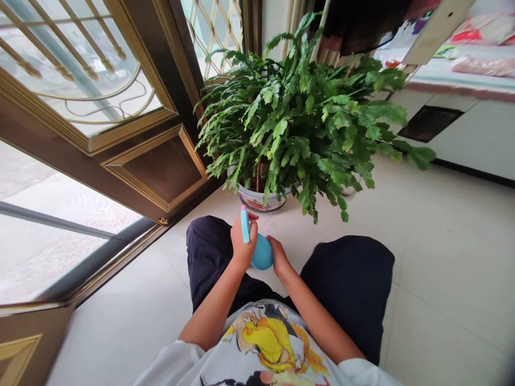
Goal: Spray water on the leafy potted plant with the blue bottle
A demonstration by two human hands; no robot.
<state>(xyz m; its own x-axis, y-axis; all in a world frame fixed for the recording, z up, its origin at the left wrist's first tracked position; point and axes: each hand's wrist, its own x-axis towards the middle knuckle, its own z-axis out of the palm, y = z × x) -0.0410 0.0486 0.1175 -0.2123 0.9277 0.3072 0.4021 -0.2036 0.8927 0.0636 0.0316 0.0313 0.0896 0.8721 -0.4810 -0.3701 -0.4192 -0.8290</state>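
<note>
A blue spray bottle (262, 254) with a light-blue spray head and pink nozzle tip is held tilted between my knees. My left hand (243, 239) is closed around its neck and trigger area, the spray head pointing away from me. Against the right side of the round bottle body, my right hand (278, 255) is closed, its fingertips partly hidden by the bottle. Just beyond them stands a large leafy green plant (298, 123), its flat jointed stems spilling over a decorated white pot (263, 201) on the floor.
A brown door with gold trim (155, 166) stands open at the left, beside a threshold (116, 252). My knees in dark trousers (350, 279) flank my hands. A white cabinet (478, 128) lies at the back right. Pale tiles (446, 236) cover the floor.
</note>
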